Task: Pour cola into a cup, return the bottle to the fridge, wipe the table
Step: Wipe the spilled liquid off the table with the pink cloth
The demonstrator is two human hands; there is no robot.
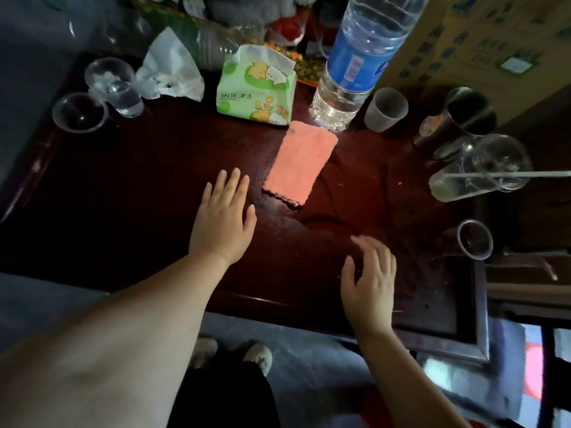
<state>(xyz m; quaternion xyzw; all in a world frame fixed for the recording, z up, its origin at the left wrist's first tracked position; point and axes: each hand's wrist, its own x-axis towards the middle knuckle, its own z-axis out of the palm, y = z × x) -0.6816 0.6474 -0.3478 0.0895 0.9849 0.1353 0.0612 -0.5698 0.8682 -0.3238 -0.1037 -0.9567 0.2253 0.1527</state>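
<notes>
In the upper left of the frame I saw a shallow clear cup (77, 112) just beside a taller glass (114, 88) on the dark desk (123, 196), with a crumpled tissue (170, 72) to their right. A green tissue pack (256, 91) stood at top centre. Below it the left hand (222, 217) lay flat over the desk, fingers straight and close together, gripping nothing. Just right of its fingertips sat the pink cloth (299, 163) — folded, flat on the desk, its far end near the base of a water bottle (355, 63). At lower centre-right the right hand (370, 282) hovered, fingers loosely spread and somewhat blurred — it held nothing either. A paper cup (386, 109) stood right of the bottle, then a steel tumbler (463, 118), and a small clear cup (474, 239) near the desk's right edge.
</notes>
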